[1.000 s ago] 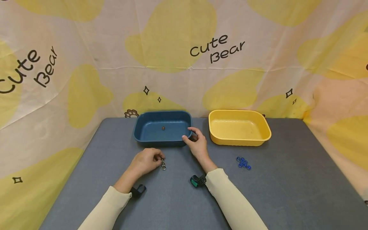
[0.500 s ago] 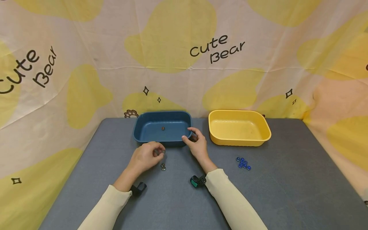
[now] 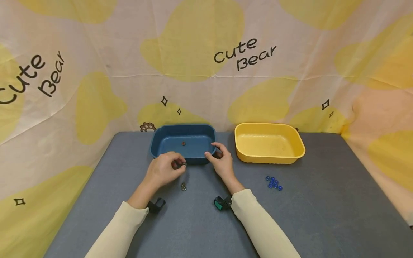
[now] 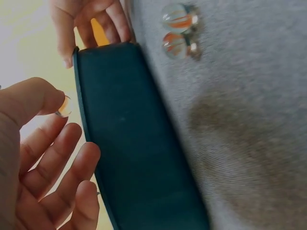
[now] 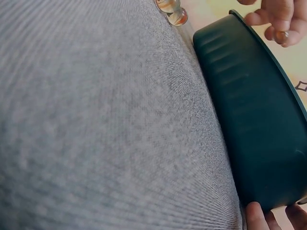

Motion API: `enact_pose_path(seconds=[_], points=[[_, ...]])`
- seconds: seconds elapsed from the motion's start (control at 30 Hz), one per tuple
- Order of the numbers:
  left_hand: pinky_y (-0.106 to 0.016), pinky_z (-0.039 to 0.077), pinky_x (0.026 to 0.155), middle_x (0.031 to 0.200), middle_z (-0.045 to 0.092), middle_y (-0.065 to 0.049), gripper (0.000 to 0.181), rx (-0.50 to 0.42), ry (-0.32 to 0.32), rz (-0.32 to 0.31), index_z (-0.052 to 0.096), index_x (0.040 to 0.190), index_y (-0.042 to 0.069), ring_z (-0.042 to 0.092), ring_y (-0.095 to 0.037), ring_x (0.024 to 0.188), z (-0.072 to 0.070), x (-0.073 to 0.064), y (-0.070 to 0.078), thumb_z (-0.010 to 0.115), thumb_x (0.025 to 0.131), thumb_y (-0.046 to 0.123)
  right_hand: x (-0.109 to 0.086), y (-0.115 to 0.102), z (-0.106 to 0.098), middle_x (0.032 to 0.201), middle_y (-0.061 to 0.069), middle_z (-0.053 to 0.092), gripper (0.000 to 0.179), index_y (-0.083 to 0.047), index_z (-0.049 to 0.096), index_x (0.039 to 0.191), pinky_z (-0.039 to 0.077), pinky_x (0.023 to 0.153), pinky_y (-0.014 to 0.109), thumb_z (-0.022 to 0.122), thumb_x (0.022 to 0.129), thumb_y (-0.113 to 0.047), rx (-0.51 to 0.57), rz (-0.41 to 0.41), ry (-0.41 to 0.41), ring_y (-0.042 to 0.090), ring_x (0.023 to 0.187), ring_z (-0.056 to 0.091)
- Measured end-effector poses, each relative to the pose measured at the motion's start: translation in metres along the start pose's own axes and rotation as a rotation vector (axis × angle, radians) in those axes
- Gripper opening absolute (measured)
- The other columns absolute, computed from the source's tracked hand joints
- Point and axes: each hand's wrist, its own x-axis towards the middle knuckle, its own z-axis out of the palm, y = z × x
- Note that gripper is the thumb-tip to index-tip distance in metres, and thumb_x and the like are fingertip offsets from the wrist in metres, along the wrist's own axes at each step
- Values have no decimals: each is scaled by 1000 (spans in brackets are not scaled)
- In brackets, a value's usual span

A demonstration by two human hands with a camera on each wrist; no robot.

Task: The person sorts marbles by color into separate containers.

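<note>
In the head view, my left hand [image 3: 165,168] is at the near rim of a blue plastic bin [image 3: 193,160]. Its thumb and index finger pinch a clear glass marble [image 4: 64,106] with an orange swirl; the left wrist view has the other fingers loosely bent. My right hand [image 3: 222,164] holds the bin's right end, thumb on the near side and fingers around the corner. A single brownish marble [image 3: 183,143] lies on the bin's floor. Two clear marbles [image 3: 183,186] with orange swirls sit touching on the grey table, in front of the bin.
To the right of the blue bin stands a yellow bin [image 3: 269,157] of similar shape. Several blue marbles [image 3: 274,183] lie clustered on the table [image 3: 326,200] in front of it. A patterned cloth [image 3: 193,53] hangs behind the table.
My left hand has lifted a marble from the group on the table and carried it forward and up to the blue bin's near rim. The right hand has stayed on the bin.
</note>
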Motion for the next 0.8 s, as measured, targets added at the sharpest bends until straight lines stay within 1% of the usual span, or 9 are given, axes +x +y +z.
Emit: enact_pose_path(seconds=[0.13,0.3,0.37,0.57,0.67,0.8], points=[[-28,49,62,83,65,8,9,5,6,8,71,86,25,61,-9,73,-3,8,1,72,80,30,1,-1,0,126,25,59,43,0,58,124,51,72,24,72,84,-7,-5,-1,3,44,111,61],[-31,50,62,86,66,6,10,19,13,15,71,89,24,63,-12,76,-7,19,2,71,81,31,1,-1,0,130,23,57,43,0,59,124,54,78,35,72,84,-7,-9,-7,6,44,113,60],[-32,51,63,90,68,5,12,27,5,9,71,90,24,63,-13,79,-8,24,1,70,82,31,1,-1,0,131,23,57,43,0,59,124,54,78,35,72,84,-7,-9,-7,4,44,113,60],[-35,51,67,93,69,3,11,14,-38,-36,71,92,25,63,-15,83,-7,43,-2,68,83,30,0,-1,-1,126,25,58,42,0,58,124,51,73,25,72,84,-7,0,-6,-5,44,112,60],[-36,51,67,93,68,2,11,7,-66,-62,70,92,24,62,-16,82,-4,53,-6,68,83,29,-2,-3,-1,126,24,59,42,0,58,124,52,74,26,71,85,-7,-8,-1,-8,44,112,60],[-35,50,66,93,68,3,11,10,-103,-97,70,91,23,61,-15,80,2,63,-14,68,83,29,0,0,-1,129,24,57,43,0,58,125,54,78,33,71,85,-7,-13,9,-12,44,113,60]])
